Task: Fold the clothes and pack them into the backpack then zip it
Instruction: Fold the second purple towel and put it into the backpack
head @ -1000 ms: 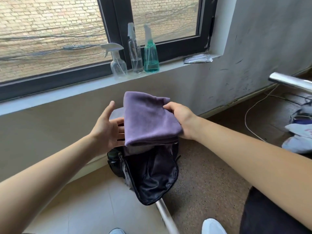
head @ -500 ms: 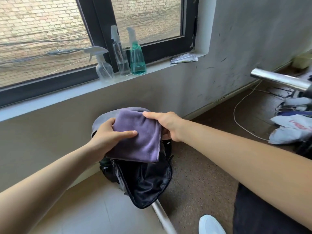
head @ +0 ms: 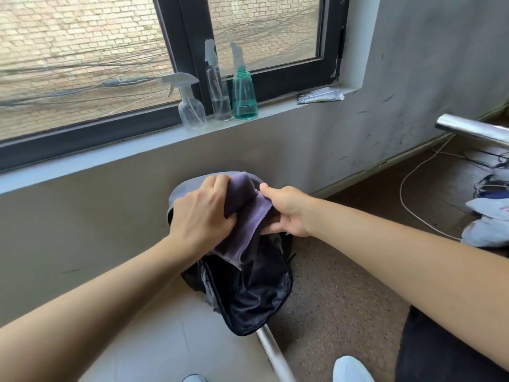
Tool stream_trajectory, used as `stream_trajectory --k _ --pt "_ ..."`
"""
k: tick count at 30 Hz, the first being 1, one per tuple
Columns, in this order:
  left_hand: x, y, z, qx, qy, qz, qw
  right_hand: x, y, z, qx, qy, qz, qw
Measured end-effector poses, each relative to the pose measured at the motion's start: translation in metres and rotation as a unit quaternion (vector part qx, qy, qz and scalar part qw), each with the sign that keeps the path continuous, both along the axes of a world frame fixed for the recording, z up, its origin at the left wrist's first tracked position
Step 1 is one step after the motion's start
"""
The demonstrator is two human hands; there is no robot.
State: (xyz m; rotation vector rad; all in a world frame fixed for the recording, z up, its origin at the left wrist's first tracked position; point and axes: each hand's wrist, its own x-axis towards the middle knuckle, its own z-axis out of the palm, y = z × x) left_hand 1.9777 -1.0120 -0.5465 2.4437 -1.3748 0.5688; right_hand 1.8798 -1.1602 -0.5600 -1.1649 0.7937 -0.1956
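Observation:
A folded purple cloth (head: 249,216) sits partly inside the open mouth of a black backpack (head: 256,296) that stands on the floor against the wall below the window. My left hand (head: 202,213) lies on top of the cloth with its fingers curled over the fold. From the right, my right hand (head: 286,209) grips the cloth's edge at the bag's opening. The backpack's grey upper rim (head: 187,186) arches behind both hands. Its front flap hangs open toward me, showing shiny dark lining.
Three spray bottles (head: 220,92) stand on the window sill. More clothes (head: 493,216) lie on the brown floor at the right, beside a white cable (head: 407,188) and a chrome bar (head: 473,129). A white pole (head: 275,354) runs under the bag. White shoes show at the bottom.
Both hands have lowered the purple cloth from above the backpack into its opening. My left hand has shifted from the cloth's side onto its top.

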Motion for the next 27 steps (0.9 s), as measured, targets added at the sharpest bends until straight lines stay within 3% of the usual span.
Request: stream_trajectory --k 5,10,12,16,20,24,25,27 --pt "-0.002 0.000 -0.007 0.037 -0.030 -0.097 0.994 -0.009 0.001 0.009 0.088 -0.039 0.065 0.993" --pt "-0.001 0.007 -0.008 0.075 0.063 -0.167 0.981 -0.015 0.002 0.011 0.043 -0.045 0.123 0.991" --pt "-0.001 0.008 -0.006 0.076 0.148 -0.201 0.965 -0.014 0.001 0.007 0.018 -0.041 0.125 0.991" --pt "0.014 0.010 -0.001 -0.045 0.422 -0.207 0.881 -0.007 -0.003 -0.004 -0.041 -0.009 0.100 0.994" --pt "0.030 0.012 -0.003 -0.155 0.517 -0.151 0.828 -0.003 0.000 -0.004 -0.070 -0.044 0.075 0.994" --pt "0.029 0.016 -0.004 -0.108 0.651 -0.239 0.712 0.004 0.005 -0.006 -0.070 -0.130 0.074 0.986" --pt "0.027 0.016 -0.004 -0.096 0.660 -0.259 0.699 0.006 0.005 -0.007 -0.066 -0.154 0.063 0.984" --pt "0.026 0.016 -0.001 -0.067 0.640 -0.283 0.711 0.009 0.004 -0.011 -0.077 -0.177 0.046 0.980"
